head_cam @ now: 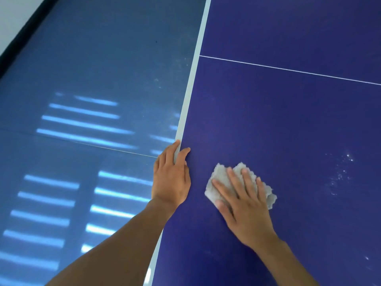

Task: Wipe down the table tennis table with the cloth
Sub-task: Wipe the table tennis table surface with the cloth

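The dark blue table tennis table fills the right half of the view, with a white band along its left edge. A crumpled grey cloth lies on the table near that edge. My right hand lies flat on the cloth with its fingers spread and straight, pressing it onto the surface. My left hand rests on the table's white edge, its fingers reaching over the band. Pale dusty specks mark the table to the right of the cloth.
A thin white centre line crosses the table further away. Left of the table lies a glossy blue floor with bright striped light reflections. A black skirting and pale wall sit at the top left.
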A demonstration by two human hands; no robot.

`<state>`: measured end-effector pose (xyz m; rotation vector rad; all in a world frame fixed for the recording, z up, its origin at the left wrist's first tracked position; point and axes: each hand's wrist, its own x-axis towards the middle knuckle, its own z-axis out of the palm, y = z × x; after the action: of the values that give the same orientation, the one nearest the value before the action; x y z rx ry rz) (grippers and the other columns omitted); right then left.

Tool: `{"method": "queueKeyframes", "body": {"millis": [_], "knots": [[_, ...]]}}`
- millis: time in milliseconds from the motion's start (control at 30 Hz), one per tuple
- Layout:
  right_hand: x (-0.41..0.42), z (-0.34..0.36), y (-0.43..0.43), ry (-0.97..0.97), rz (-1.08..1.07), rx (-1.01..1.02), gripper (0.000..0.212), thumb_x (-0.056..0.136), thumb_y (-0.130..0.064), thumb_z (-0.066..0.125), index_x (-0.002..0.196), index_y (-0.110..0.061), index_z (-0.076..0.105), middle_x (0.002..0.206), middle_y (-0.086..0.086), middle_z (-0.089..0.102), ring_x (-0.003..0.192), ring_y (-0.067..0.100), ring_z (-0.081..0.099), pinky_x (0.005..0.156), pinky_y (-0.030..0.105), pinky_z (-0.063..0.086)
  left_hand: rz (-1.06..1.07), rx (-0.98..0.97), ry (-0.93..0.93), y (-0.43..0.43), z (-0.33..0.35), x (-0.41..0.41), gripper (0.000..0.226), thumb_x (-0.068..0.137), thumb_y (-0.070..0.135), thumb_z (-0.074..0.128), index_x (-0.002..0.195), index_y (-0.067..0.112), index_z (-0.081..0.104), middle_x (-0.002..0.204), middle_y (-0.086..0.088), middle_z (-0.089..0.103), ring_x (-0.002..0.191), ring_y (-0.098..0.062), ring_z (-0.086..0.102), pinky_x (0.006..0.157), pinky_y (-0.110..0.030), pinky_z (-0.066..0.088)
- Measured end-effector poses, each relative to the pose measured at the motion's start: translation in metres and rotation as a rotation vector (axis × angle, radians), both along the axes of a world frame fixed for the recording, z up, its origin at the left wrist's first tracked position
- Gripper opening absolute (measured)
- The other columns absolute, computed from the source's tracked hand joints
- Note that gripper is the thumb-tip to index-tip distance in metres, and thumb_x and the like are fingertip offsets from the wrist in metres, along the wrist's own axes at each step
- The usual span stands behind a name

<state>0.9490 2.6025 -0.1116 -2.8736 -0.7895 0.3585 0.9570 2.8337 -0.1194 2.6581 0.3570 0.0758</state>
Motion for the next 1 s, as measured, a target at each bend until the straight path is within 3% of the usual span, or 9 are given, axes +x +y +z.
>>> {"method": "queueKeyframes", "body": {"millis": [133,267,400,500,600,700,833,933,1000], "knots": [[0.120,-0.008,0.032,0.064,-0.427,0.011,0.056,0.106,-0.056,0.010,0.162,-0.052,0.005,0.175,-0.006,-0.006,0.160,0.030,-0.013,0.126,0.060,-0.008,0.010,0.016,0.015,0.000,-0.002,-0.001,0.045,0.098,0.013,0.049,0.142,0.020,0.053,0.159,-0.008,0.040,0.136,-0.032,0.047,0.109,-0.049,0.042],[0.156,-0.007,0.070,0.086,-0.423,-0.003,0.055,0.108,-0.054,0.014,0.162,-0.049,0.006,0.175,-0.003,-0.007,0.160,0.034,-0.013,0.125,0.063,-0.009,0.002,0.034,0.038,0.000,-0.001,0.001,0.046,0.097,0.016,0.044,0.142,0.020,0.054,0.160,-0.009,0.039,0.133,-0.032,0.050,0.108,-0.050,0.043],[0.069,-0.001,0.074,0.019,-0.153,-0.016,0.055,0.110,-0.052,0.019,0.164,-0.044,0.017,0.176,-0.001,0.000,0.161,0.033,-0.009,0.126,0.063,-0.001,-0.020,0.037,0.101,0.001,0.001,0.002,0.050,0.098,0.022,0.038,0.147,0.022,0.049,0.165,-0.008,0.031,0.138,-0.031,0.045,0.113,-0.049,0.036],[-0.034,0.000,0.048,-0.002,-0.028,0.010,0.053,0.109,-0.050,0.027,0.161,-0.041,0.033,0.174,0.001,0.016,0.161,0.036,0.009,0.124,0.065,0.014,-0.023,0.033,0.127,0.002,-0.001,0.004,0.050,0.098,0.020,0.042,0.148,0.023,0.047,0.167,-0.008,0.026,0.140,-0.031,0.042,0.115,-0.049,0.033],[-0.125,-0.002,0.017,-0.045,0.120,-0.008,0.051,0.100,-0.049,0.043,0.151,-0.046,0.049,0.165,0.001,0.041,0.153,0.037,0.032,0.113,0.065,0.032,-0.029,0.025,0.106,0.002,-0.002,0.004,0.048,0.099,0.018,0.046,0.146,0.023,0.048,0.165,-0.008,0.029,0.138,-0.031,0.044,0.115,-0.050,0.034],[-0.163,0.001,-0.019,-0.046,0.142,-0.040,0.048,0.100,-0.049,0.039,0.144,-0.048,0.058,0.150,0.001,0.057,0.145,0.035,0.042,0.104,0.063,0.039,-0.031,0.019,0.066,0.002,-0.002,0.003,0.046,0.099,0.016,0.047,0.144,0.022,0.050,0.164,-0.009,0.031,0.139,-0.032,0.043,0.115,-0.050,0.035],[-0.140,0.007,-0.042,0.031,-0.004,-0.041,0.055,0.101,-0.047,0.041,0.156,-0.042,0.043,0.169,0.002,0.032,0.157,0.038,0.024,0.118,0.069,0.027,-0.026,-0.124,-0.001,0.004,-0.003,-0.001,0.041,0.102,0.010,0.046,0.143,0.015,0.053,0.162,-0.010,0.034,0.142,-0.032,0.038,0.116,-0.047,0.034],[-0.109,0.005,-0.006,0.033,-0.310,-0.030,0.057,0.106,-0.051,0.025,0.161,-0.040,0.033,0.174,0.003,0.018,0.159,0.040,0.012,0.124,0.068,0.011,0.017,-0.330,-0.012,0.008,-0.001,-0.002,0.043,0.103,0.005,0.045,0.145,0.011,0.052,0.163,-0.006,0.033,0.147,-0.028,0.030,0.122,-0.030,0.022],[-0.110,0.003,0.025,0.027,-0.331,-0.005,0.056,0.107,-0.050,0.026,0.162,-0.041,0.029,0.174,0.004,0.014,0.160,0.041,0.008,0.125,0.067,0.004,0.034,-0.372,0.008,0.008,0.002,-0.009,0.046,0.102,0.004,0.044,0.148,0.012,0.048,0.164,-0.005,0.032,0.150,-0.027,0.026,0.119,-0.021,0.015]]}}
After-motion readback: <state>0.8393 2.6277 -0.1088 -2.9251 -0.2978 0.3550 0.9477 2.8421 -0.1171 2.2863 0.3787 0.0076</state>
